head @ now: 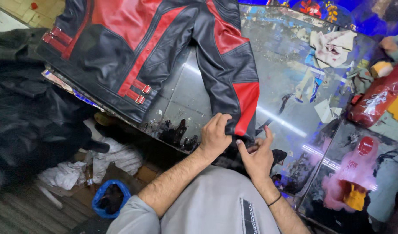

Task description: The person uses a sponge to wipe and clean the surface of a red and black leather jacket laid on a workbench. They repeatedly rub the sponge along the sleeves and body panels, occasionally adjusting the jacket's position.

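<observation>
Leather, black with red panels, sits pinched at the cuff (240,132) between both sets of fingers. The left hand (214,136) curls its fingers over the cuff edge, thumb tucked below, pinching the hem. The right hand (257,156) presses its thumb and forefinger together on the same hem just beside it, the other fingers folded under; a thin black band circles that wrist.

Handling, as a judgement: the leather looks thick and supple, fairly heavy, with a smooth sheen that may slip under a light grip. It folds rather than creases sharply. The cuff hem and seam lines offer the firmest hold; the buckle tabs (140,93) look less suited to pulling.

Appearance: the sleeve (227,65) runs from the cuff up to the jacket (121,47), which lies spread flat, with red stripes across the body and a red block near the cuff. The jacket rests on a glossy table (285,65), its lower edge hanging over the near side.

Further out: a pale rag (333,45) and a red bottle (376,97) on the table, dark garments (29,108) at the left, a blue bag (110,199) on the floor
</observation>
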